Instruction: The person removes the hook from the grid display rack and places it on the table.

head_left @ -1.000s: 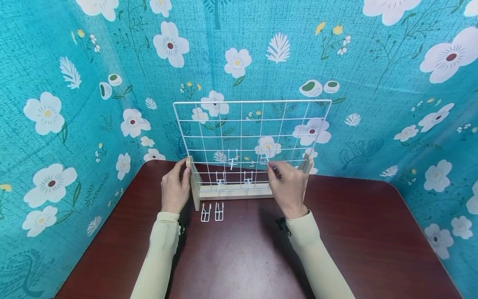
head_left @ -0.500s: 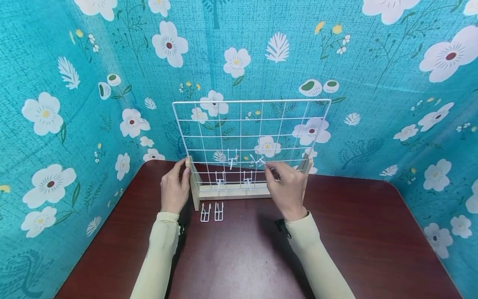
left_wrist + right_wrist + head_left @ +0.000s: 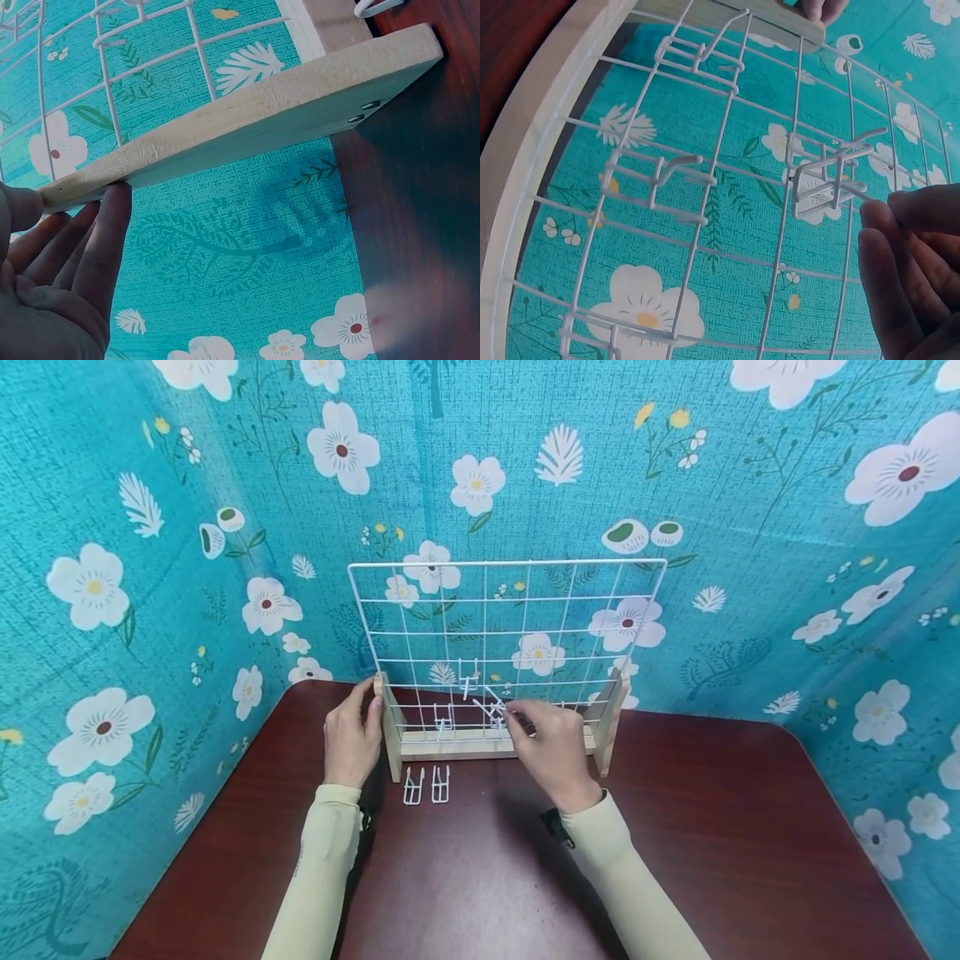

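A white wire grid (image 3: 507, 632) stands upright in a wooden base (image 3: 420, 748) with side posts. At its left post (image 3: 247, 112), my left hand (image 3: 352, 733) grips the upper end, thumb on one side and fingers on the other. My right hand (image 3: 553, 747) pinches the prong of a white wire hook (image 3: 829, 184), which is tilted in front of the grid; I cannot tell whether it touches the wires. Other hooks hang on the grid, one in the middle (image 3: 467, 683) and one lower left (image 3: 442, 723). The right hand covers part of the lower row.
Two loose wire hooks (image 3: 413, 786) lie side by side on the dark red table (image 3: 480, 868), in front of the base's left end. A teal flowered cloth (image 3: 480, 435) surrounds the table at the back and sides.
My right hand has moved left and down along the grid, and the hook in its fingers has tilted and shifted with it. The left hand has stayed on the post.
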{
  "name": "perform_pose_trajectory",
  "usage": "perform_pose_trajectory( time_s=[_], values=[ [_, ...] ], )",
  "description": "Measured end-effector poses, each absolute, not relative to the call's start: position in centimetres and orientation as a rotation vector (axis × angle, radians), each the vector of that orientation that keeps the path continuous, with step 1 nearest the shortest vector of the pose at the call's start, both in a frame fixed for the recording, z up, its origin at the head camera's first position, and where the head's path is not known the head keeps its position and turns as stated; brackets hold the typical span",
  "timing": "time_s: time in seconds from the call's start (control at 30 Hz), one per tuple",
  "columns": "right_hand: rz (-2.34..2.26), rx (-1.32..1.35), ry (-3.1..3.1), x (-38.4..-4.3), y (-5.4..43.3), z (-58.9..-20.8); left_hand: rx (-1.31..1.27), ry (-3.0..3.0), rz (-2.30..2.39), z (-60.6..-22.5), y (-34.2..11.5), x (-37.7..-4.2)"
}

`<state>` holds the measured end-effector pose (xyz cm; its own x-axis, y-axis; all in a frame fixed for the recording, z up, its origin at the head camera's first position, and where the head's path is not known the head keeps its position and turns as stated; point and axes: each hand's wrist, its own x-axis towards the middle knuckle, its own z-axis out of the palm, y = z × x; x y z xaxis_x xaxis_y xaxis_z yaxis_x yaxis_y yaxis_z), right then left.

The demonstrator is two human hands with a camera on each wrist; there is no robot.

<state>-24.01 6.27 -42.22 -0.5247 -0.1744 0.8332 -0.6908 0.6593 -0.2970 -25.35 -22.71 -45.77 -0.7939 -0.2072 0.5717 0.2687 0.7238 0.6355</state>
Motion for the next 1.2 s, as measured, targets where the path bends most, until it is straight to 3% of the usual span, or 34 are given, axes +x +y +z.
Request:
perform_pose_trajectory(
  time_s=[1.2],
  values=[
    [0.811,0.716,-2.293,-23.7,5.1,-42.9,-0.048,-2.296,-0.968,-45.7,-22.7,-25.5]
  ],
)
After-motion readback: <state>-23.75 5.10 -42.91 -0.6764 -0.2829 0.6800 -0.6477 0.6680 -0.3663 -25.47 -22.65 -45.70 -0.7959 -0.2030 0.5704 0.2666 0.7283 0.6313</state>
